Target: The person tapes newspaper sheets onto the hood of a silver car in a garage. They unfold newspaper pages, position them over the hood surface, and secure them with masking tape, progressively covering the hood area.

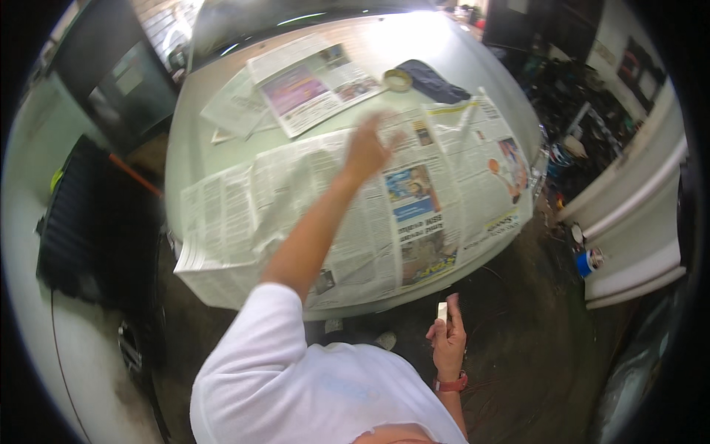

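Observation:
Newspaper sheets [325, 200] cover the near part of a pale car hood [185, 148]. My left hand [370, 148] reaches out over their far edge, its fingers smeared by motion, so I cannot tell whether it holds anything. Down by the hood's front edge, my right hand [448, 348] grips a small pale rectangular block [442, 311] between thumb and fingers. A roll of masking tape [397, 80] lies just beyond my left hand, beside a dark cloth [436, 83].
Loose newspaper pages [314, 85] lie farther back on the hood. A black ribbed panel [92, 222] stands at the left. On the right are cluttered dark parts [584, 126], a white bumper-like panel [636, 251] and a blue can [588, 263].

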Available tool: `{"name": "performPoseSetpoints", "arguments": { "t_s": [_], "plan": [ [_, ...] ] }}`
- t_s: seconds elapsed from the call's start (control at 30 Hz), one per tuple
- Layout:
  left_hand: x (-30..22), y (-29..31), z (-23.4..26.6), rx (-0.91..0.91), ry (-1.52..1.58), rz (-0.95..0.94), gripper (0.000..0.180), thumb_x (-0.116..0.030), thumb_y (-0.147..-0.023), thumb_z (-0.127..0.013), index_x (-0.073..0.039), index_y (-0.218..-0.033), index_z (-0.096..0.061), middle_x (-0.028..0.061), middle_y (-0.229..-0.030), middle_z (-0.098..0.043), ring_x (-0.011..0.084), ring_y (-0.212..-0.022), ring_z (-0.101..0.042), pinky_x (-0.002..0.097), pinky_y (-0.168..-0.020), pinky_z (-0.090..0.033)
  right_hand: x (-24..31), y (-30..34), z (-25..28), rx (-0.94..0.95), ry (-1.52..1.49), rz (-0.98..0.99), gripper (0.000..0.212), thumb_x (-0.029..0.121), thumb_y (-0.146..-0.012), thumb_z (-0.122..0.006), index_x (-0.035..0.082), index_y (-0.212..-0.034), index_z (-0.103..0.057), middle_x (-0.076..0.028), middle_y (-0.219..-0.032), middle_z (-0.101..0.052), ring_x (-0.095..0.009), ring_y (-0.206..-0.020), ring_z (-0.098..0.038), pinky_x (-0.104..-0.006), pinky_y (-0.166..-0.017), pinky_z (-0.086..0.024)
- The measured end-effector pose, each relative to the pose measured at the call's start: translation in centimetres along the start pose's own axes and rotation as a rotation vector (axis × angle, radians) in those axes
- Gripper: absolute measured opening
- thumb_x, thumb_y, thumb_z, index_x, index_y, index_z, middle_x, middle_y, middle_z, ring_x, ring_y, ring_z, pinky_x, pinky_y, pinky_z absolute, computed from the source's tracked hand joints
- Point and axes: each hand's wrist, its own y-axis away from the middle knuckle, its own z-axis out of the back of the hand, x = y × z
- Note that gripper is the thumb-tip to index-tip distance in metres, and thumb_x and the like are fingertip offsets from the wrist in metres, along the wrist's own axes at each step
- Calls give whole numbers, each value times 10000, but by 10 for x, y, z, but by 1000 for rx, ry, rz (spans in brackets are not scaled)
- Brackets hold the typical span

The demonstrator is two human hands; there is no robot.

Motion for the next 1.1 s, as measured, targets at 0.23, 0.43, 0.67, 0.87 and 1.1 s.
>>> {"name": "performPoseSetpoints", "arguments": {
  "t_s": [0.23,0.43,0.67,0.87,1.1],
  "plan": [
    [-77,225,58,546,345,119,214,-220,-1000,-843,-66,-1148,-843,163,-1022,-812,250,-933,-767,395,-865,-607,27,-31,-45,537,-90,178,945,103,-1161,-574,132,-1824,100,-102,-1117,-728,-89,-887,-614,-254,-793,-507],
    [-70,245,133,234,71,184,192,-214,-917,-900,-77,-896,-767,83,-822,-726,253,-785,-723,390,-713,-568,61,-42,-104,800,-168,204,751,114,-1164,-553,8,-1778,-135,-124,-1204,-823,-132,-776,-687,-292,-747,-562],
    [-40,235,247,83,-196,-206,125,-106,-849,-905,-110,-859,-781,56,-794,-717,260,-743,-724,391,-648,-551,91,-22,-200,748,134,338,225,216,-1183,-576,29,-1306,-604,-93,-831,-771,-201,-551,-664,-339,-549,-537],
    [109,168,423,-331,-457,52,227,-270,-853,-961,-115,-958,-832,42,-895,-810,220,-825,-746,376,-771,-596,92,50,-281,348,248,966,56,64,-1004,-701,63,-1043,-741,-96,-722,-675,-281,-563,-629,-380,-546,-516],
    [265,132,522,-150,-528,219,434,-358,-777,-981,-146,-1108,-798,43,-980,-785,241,-975,-735,405,-880,-586,67,103,-370,48,165,335,114,101,-1166,-559,24,-1206,-633,-99,-795,-774,-103,-593,-613,-297,-569,-491]
  ]
}}
